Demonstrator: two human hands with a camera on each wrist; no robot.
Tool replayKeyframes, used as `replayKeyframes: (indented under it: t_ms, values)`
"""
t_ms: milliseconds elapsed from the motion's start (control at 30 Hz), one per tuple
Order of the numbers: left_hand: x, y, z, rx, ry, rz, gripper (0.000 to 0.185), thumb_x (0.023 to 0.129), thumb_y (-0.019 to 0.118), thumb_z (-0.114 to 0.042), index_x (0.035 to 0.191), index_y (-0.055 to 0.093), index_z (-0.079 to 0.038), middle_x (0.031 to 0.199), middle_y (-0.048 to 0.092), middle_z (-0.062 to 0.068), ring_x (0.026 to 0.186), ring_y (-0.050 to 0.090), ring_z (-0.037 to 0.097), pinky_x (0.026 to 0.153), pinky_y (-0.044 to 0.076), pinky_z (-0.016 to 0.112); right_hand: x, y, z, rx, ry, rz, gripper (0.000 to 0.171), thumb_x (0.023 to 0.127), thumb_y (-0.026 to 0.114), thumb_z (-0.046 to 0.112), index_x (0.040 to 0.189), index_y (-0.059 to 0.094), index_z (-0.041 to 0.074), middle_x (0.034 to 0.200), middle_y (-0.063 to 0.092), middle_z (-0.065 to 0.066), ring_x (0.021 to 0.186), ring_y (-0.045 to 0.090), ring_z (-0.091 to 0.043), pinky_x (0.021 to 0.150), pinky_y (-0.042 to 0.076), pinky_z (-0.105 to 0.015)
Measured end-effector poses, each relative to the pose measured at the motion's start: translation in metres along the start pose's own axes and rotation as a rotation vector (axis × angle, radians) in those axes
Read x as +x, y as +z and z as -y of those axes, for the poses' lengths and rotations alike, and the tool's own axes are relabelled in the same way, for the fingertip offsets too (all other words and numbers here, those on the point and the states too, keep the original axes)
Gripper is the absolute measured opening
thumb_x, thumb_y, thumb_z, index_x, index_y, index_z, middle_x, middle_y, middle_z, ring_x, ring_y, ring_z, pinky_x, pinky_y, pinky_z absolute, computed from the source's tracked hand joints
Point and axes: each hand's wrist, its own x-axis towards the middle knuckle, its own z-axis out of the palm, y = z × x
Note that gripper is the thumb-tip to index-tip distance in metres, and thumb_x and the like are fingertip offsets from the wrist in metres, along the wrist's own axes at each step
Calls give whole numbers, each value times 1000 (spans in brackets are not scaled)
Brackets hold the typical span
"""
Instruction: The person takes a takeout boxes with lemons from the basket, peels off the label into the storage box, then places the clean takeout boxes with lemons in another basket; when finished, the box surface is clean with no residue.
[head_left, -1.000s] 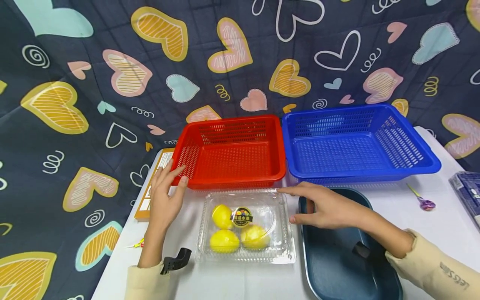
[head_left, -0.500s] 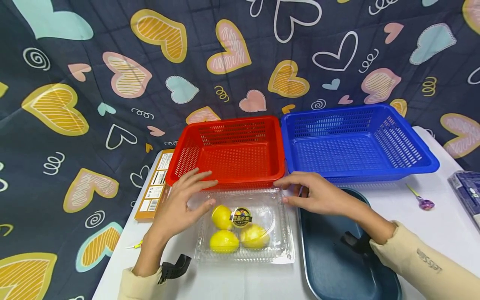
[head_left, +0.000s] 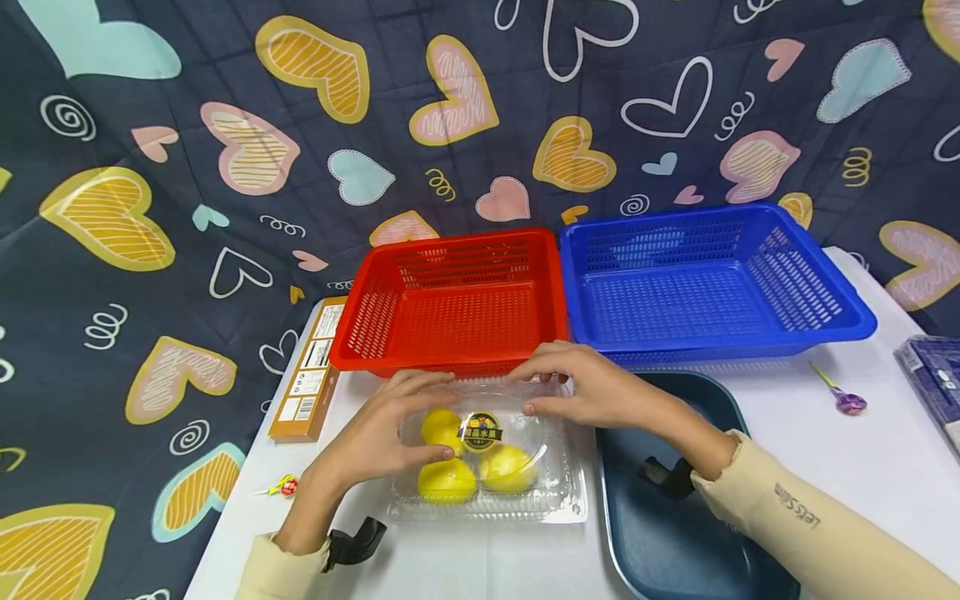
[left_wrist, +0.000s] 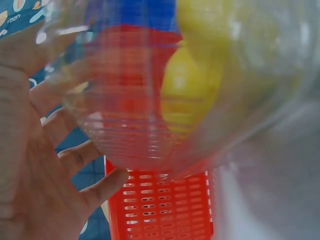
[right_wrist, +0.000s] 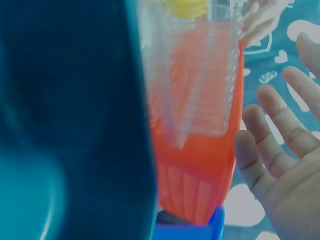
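Both our hands have closed in from the sides onto the clear plastic clamshell box (head_left: 487, 450) of yellow lemons (head_left: 480, 467) (lid shut), left hand (head_left: 378, 437) and right hand (head_left: 592, 387) resting open-fingered, gripping nothing.

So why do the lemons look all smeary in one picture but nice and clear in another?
In the head view the lemons are sharp inside the clear box, with small glints on its lid; in the left wrist view the box sits too close to the camera, so the yellow fruit blurs; in the right wrist view the dark blue tray is a soft blur too.
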Motion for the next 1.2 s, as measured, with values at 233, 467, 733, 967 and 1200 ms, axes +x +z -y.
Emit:
replayKeyframes:
  t_ms: [233,467,733,967,1200]
  values:
    - [2,4,2,6,-8,53,74,72,92,-41,139,64,-27,154,49,-8,142,41,18,112,42,57,17,10,10,-33,-36,113,35,90,78,26,123,74,16,116,71,-4,107,60,-23,92,53,-43]
    - [0,5,6,-65,-13,74,74,72,92,-38,139,63,-32,158,46,-8,147,39,22,115,36,62,34,20,10,26,-83,213,32,91,76,19,123,75,18,115,72,0,99,58,-24,84,44,-35]
    - [-3,3,10,-134,-52,76,73,72,93,-35,138,63,-35,159,44,-9,149,36,23,114,38,64,43,29,14,-39,14,252,35,88,78,19,123,75,22,106,65,-2,95,45,-22,80,27,-35]
    - [-6,2,13,-157,-79,64,66,73,91,-37,134,65,-35,158,44,-10,149,36,23,112,40,64,44,36,20,-112,75,251,40,87,80,21,126,74,27,106,60,-2,95,39,-16,81,26,-37]
    - [-6,5,16,-183,-73,69,65,75,91,-36,135,67,-30,159,45,-8,148,36,22,112,40,63,44,40,22,-171,82,248,37,88,79,21,124,74,29,106,58,0,96,39,-17,83,26,-36]
